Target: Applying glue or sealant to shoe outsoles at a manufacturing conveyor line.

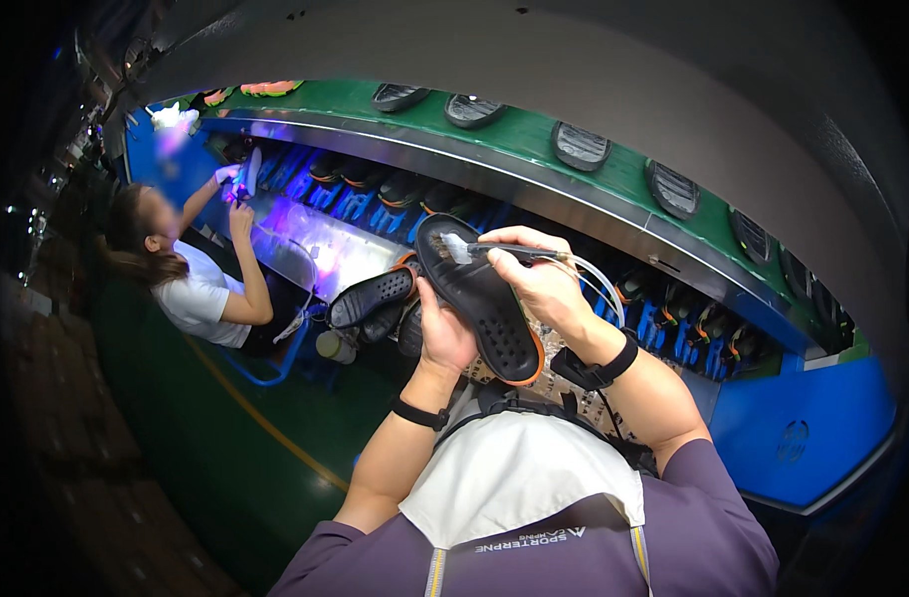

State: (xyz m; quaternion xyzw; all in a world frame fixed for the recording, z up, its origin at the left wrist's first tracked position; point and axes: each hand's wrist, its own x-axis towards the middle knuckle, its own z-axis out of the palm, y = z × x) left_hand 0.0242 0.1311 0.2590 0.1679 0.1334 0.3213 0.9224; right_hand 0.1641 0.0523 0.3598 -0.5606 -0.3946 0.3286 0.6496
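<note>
A: State of the work?
B: Left hand point(446, 336) clamped on black sole point(476, 297), before the torso; right hand's point(544, 279) fingers together on brush point(457, 248). Near end seemingly uncoated, far end apparently part-brushed. Beyond: shelf soles point(579, 146).

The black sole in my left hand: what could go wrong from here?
The left hand grips the black sole by its left edge, so it might twist if the brush presses hard. The right hand has the bristles near the sole's far end, so a slip could carry them over the rim. The pale tube loops close to the right wrist and might snag on the black strap.
</note>
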